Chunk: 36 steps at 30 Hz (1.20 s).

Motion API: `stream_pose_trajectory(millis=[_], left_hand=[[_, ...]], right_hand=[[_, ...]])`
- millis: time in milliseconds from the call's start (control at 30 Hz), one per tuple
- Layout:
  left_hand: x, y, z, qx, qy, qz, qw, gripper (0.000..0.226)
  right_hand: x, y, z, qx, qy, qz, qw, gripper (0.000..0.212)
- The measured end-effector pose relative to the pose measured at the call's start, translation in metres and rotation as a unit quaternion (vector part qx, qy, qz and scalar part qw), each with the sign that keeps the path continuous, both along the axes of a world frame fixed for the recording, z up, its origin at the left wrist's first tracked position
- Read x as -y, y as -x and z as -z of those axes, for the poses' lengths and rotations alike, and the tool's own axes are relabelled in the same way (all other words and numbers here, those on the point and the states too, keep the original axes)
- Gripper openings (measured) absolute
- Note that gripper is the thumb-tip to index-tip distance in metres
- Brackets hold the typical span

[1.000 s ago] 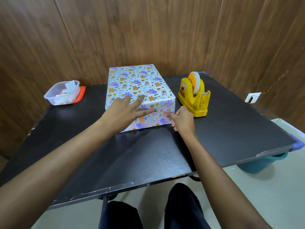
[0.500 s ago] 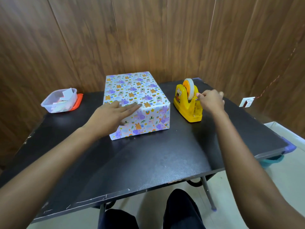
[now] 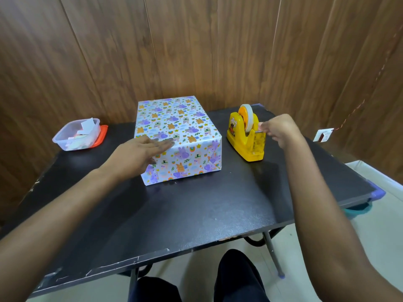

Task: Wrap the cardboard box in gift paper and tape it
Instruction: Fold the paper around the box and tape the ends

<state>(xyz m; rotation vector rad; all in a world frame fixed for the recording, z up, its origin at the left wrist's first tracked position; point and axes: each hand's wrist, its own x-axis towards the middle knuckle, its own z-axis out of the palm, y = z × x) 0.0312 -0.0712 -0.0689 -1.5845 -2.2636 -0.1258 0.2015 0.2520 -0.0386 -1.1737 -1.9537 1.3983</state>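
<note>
The box (image 3: 176, 125), covered in white gift paper with purple and orange animal prints, lies on the black table (image 3: 174, 214). My left hand (image 3: 139, 155) rests flat on its near top edge, fingers straight, holding down the folded paper. To the right stands a yellow tape dispenser (image 3: 245, 136) with a roll of tape on an orange hub. My right hand (image 3: 278, 129) is at the dispenser's cutter end, fingertips pinching the tape end there.
A clear plastic tub (image 3: 76, 136) of paper scraps sits on an orange lid at the table's far left. Wooden wall panels close in behind the table. My knees (image 3: 196, 282) show under the near edge.
My right hand left the box's front right corner and moved right to the tape dispenser's cutter. My left hand stayed pressed on the box.
</note>
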Motion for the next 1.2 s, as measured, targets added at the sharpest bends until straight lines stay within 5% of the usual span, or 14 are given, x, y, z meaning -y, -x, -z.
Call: stream_pose_trajectory(millis=[67,267,533,833,1200], left_hand=[[0.000,0.003,0.002,-0.005,-0.004,0.025,1.000,0.082],[0.001,0.008,0.000,0.058,0.007,0.003,0.998,0.083],[0.002,-0.002,-0.006,0.078,0.034,-0.042,0.995,0.082],[0.002,-0.005,-0.008,0.066,0.040,-0.052,0.996,0.085],[0.002,-0.005,-0.007,0.079,0.036,-0.043,0.995,0.085]], right_hand=[[0.002,-0.005,0.008,0.009,0.056,-0.005,0.998,0.005],[0.011,-0.007,0.035,-0.074,0.182,0.013,0.980,0.022],[0.023,-0.002,0.051,-0.169,0.168,0.072,0.969,0.018],[0.025,0.001,0.042,-0.281,0.403,0.093,0.866,0.020],[0.038,-0.003,0.051,-0.281,0.284,0.075,0.914,0.019]])
